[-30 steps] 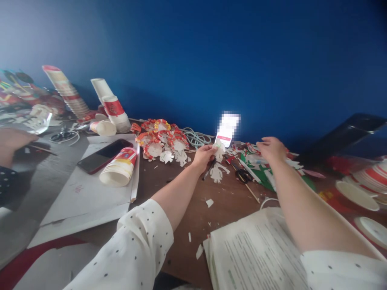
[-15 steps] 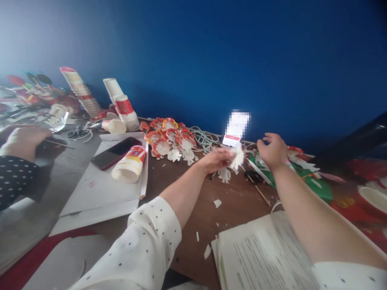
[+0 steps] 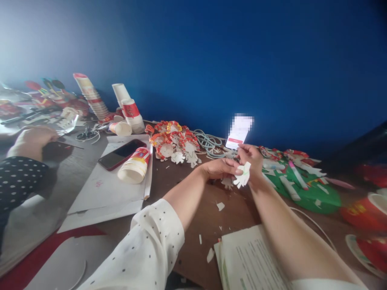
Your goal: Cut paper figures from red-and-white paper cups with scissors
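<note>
My left hand (image 3: 222,167) pinches a white paper cutout (image 3: 242,175) with finger-like prongs and a faint green mark. Behind it, my right hand (image 3: 252,159) reaches to the lower edge of a lit phone (image 3: 237,135) leaning at the wall, its thumb and fingers drawn together. What those fingertips hold, if anything, is too small to tell. Another white cutout (image 3: 227,183) lies on the table below my left hand. Left of it is a heap of red-and-white cutouts (image 3: 173,141).
Markers (image 3: 298,175) and scraps lie on a green disc (image 3: 320,199) at right. A printed booklet (image 3: 242,253) is in front. Paper cups (image 3: 134,167) and a dark phone (image 3: 122,154) rest on a white box (image 3: 99,189). A co-worker's hand (image 3: 32,141) is at far left.
My right hand has moved left from over the green disc to the phone's lower edge. My left hand still holds the cutout, now turned to show its face. The view has shifted slightly.
</note>
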Demonstrator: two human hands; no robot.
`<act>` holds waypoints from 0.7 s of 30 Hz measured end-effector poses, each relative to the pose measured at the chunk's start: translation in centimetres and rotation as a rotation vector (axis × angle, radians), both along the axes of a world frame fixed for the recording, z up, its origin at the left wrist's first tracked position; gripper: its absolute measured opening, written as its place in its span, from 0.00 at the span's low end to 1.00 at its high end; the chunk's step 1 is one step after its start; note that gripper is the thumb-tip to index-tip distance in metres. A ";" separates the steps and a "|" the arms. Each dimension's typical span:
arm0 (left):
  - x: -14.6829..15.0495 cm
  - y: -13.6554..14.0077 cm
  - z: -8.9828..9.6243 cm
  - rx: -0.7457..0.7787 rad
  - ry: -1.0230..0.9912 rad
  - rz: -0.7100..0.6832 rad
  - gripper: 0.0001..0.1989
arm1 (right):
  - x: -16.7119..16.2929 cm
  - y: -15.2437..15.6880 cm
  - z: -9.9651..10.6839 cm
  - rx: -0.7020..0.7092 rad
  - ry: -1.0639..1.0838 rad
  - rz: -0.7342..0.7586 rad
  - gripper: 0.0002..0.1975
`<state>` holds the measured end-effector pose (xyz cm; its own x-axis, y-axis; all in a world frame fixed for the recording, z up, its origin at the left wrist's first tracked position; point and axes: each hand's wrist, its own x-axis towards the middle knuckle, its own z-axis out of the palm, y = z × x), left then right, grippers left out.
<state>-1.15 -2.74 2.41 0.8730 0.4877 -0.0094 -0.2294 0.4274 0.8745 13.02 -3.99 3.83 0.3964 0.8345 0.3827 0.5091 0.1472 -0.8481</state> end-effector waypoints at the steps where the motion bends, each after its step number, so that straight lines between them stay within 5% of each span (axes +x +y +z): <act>1: 0.0 0.0 0.0 0.001 -0.001 -0.005 0.20 | -0.3 -0.3 -0.4 -0.015 0.037 0.024 0.17; 21: 0.0 -0.5 0.4 -0.004 -0.018 0.013 0.17 | -0.4 -1.2 -1.6 0.010 0.022 0.038 0.15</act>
<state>-1.14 -3.21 2.78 0.8667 0.4987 0.0040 -0.2502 0.4278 0.8685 12.65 -5.15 2.24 0.3725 0.8456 0.3822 0.4841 0.1744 -0.8575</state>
